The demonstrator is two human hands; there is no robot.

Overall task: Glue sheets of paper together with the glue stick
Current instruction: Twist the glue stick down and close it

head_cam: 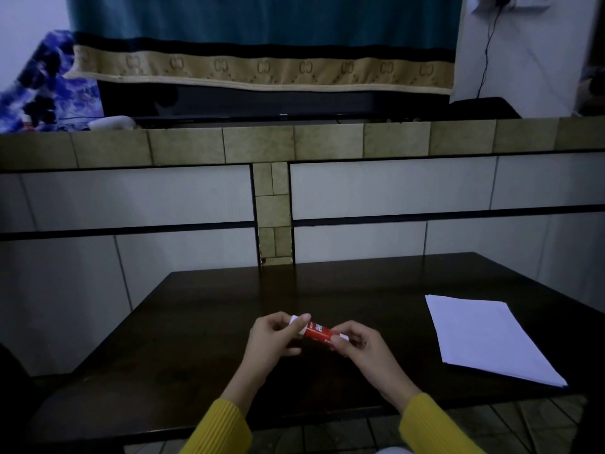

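Note:
A red glue stick (317, 332) with white ends lies crosswise between both hands, held above the dark wooden table (203, 355). My left hand (273, 337) pinches its white left end with thumb and fingers. My right hand (360, 344) grips the other white end. A stack of white paper sheets (487, 339) lies flat on the table to the right, well apart from both hands.
The table stands against a tiled counter front (327, 204) with white panels. A television (281, 106) under a teal and beige cloth (262, 70) stands on the counter. Tiled floor shows past the table's near edge.

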